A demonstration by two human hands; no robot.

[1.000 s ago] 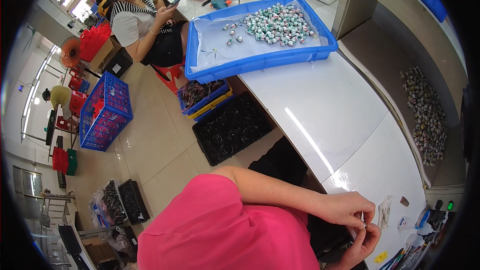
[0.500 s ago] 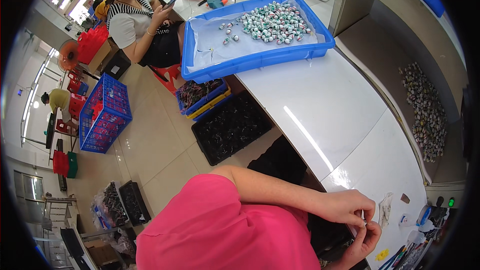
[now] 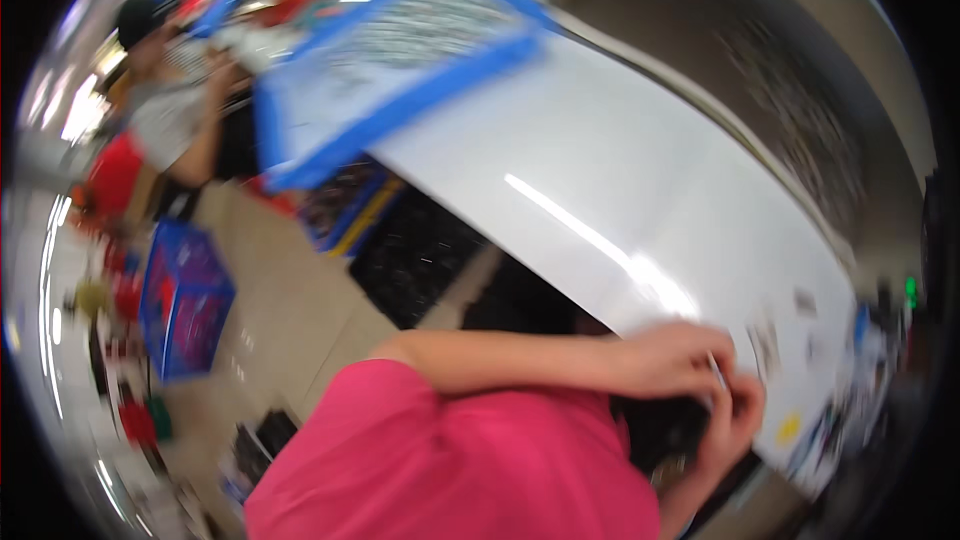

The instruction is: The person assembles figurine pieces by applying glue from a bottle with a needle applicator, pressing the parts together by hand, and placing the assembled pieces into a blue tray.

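Over the near edge of the white table (image 3: 590, 140), my left hand (image 3: 672, 356) and my right hand (image 3: 736, 420) meet with bent fingers. Pinched between their fingertips is a small, thin whitish piece (image 3: 716, 370); motion blur hides its kind. My left forearm crosses from the left, while the right one rises from below. Just right of the hands, a crumpled whitish scrap (image 3: 765, 348) and a small yellow piece (image 3: 789, 428) lie on the tabletop.
A blue tray (image 3: 410, 118) of small pale balls (image 3: 435, 25) stands on the table's far end. More small balls (image 3: 795, 110) lie in a recess at right. Black bins (image 3: 415, 255) and a blue crate (image 3: 185, 295) sit on the floor. Another person (image 3: 175, 110) is at far left.
My view has swung, so the tray, table and co-worker appear farther left and the picture is smeared. My hands stay together at the table edge, still pinching the small piece.
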